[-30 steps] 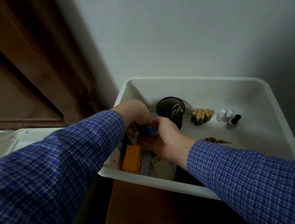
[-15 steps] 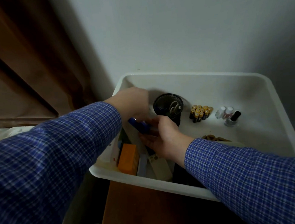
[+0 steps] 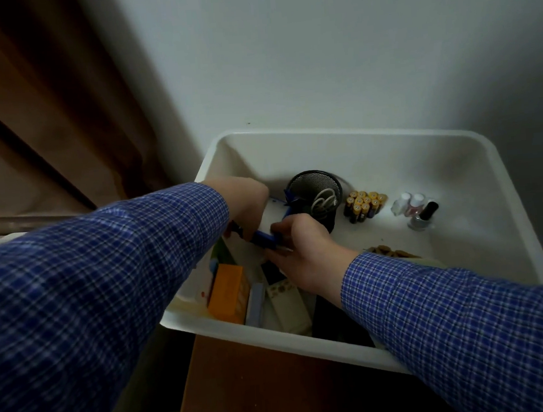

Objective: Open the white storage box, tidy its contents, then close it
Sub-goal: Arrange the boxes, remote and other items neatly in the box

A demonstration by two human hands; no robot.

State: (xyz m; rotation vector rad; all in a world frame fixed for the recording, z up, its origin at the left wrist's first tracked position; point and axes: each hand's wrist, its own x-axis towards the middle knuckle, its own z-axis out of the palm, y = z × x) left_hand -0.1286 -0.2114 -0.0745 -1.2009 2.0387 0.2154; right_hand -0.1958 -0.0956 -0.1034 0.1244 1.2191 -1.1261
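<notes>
The open white storage box [image 3: 372,145] sits against the wall, and both hands have edged closer to the black mesh cup [image 3: 316,199] inside it since a moment ago. The left hand [image 3: 247,201] and right hand [image 3: 302,249] curl around a blue object [image 3: 264,238] just left of the cup (exact finger placement hidden). Batteries [image 3: 364,205] stay right of it.

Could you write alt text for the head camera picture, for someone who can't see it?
Two hands, left and right, hold a blue object inside an open white storage box, beside a black mesh cup, batteries and small bottles.
</notes>
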